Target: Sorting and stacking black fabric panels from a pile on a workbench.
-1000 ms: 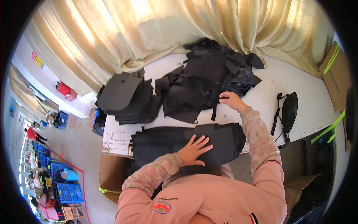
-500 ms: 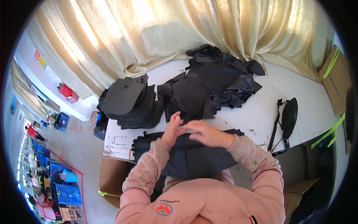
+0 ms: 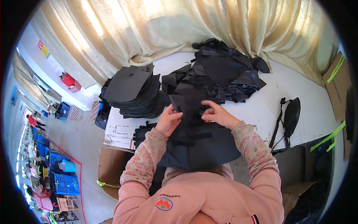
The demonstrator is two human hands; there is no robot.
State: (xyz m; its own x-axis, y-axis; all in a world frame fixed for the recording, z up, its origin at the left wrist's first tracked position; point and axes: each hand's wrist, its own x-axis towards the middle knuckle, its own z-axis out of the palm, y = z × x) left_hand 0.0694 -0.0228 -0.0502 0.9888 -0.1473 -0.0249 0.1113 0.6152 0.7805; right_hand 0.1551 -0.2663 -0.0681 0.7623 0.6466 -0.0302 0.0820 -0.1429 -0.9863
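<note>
A thin black fabric piece (image 3: pixel 191 102) stands up between my hands over the near edge of the white table. My left hand (image 3: pixel 169 121) pinches its left side between thumb and fingers. At its right side my right hand (image 3: pixel 220 115) has thumb and fingertips closed on the edge. Below both hands, more black fabric panels (image 3: pixel 197 149) hang over the table's front edge toward my lap. A loose heap of black fabric pieces (image 3: pixel 227 71) lies just beyond. To the left rises a tall stack of flat dark panels (image 3: pixel 126 86), the top one with a small slot.
A black pouch with a strap (image 3: pixel 291 117) lies at the table's right end. Beige curtains (image 3: pixel 179 26) fall behind the white table (image 3: pixel 309 100). Cardboard boxes stand under the left end (image 3: pixel 110 168) and at the far right (image 3: pixel 337 89). Blue crates (image 3: pixel 67 183) and people are at far left.
My hands were close together over the panels; now they are apart, holding a black fabric piece up between them. The near part of the heap has shifted.
</note>
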